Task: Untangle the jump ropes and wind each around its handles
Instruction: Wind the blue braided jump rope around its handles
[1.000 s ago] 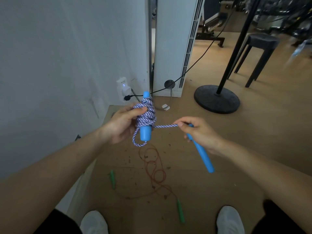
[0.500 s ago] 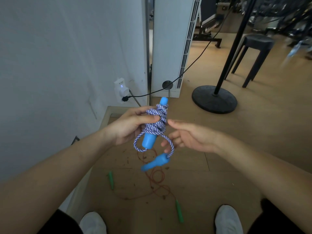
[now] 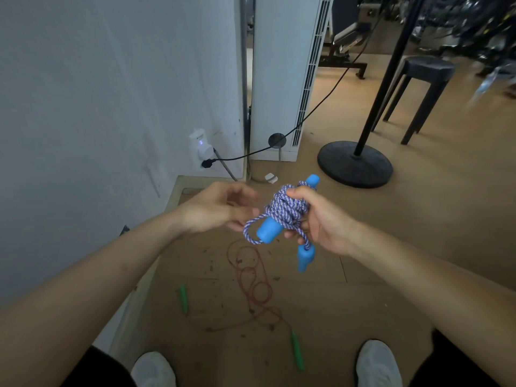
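Note:
The blue-and-white braided jump rope (image 3: 287, 212) is wound in a thick bundle round one blue handle (image 3: 269, 231), whose far end sticks out at the top. My right hand (image 3: 321, 222) grips this bundle, thumb on top. The second blue handle (image 3: 305, 256) dangles below that hand on a short length of rope. My left hand (image 3: 220, 209) is just left of the bundle, blurred, fingers loose; I cannot tell whether they touch the small rope loop there. On the floor below lies a thin red jump rope (image 3: 255, 289) in loose coils, with two green handles (image 3: 183, 298) (image 3: 296, 350).
A white wall with a plugged-in socket (image 3: 199, 148) is on the left. A white tower unit (image 3: 282, 79), a black pole with a round base (image 3: 354, 163) and a black stool (image 3: 418, 88) stand ahead. My white shoes (image 3: 153, 370) (image 3: 378, 364) are at the bottom.
The wound bundle passed from my left hand to my right, which now grips it. The second handle, let go by my right hand, now hangs below. My left hand has drawn back leftward.

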A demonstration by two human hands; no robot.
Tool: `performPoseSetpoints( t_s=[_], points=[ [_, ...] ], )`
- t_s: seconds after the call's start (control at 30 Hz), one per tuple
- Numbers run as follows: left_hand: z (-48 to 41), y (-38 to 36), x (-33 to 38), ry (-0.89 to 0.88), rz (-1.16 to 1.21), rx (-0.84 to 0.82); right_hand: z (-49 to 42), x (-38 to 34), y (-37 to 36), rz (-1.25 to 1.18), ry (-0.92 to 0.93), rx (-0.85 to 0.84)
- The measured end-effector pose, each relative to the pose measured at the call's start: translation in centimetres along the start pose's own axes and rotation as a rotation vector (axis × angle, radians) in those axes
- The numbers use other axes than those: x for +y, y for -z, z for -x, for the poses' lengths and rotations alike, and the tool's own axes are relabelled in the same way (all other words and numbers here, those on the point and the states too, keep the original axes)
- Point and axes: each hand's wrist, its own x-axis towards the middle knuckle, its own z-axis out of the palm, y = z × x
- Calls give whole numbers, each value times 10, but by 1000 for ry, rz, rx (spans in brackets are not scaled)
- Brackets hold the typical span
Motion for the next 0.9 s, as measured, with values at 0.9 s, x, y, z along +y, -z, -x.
performPoseSetpoints(
  t_s=[0.9],
  points=[
    [-7, -28, -20, 41, 553, 267, -13, -13, 14, -377, 80, 127]
  ],
)
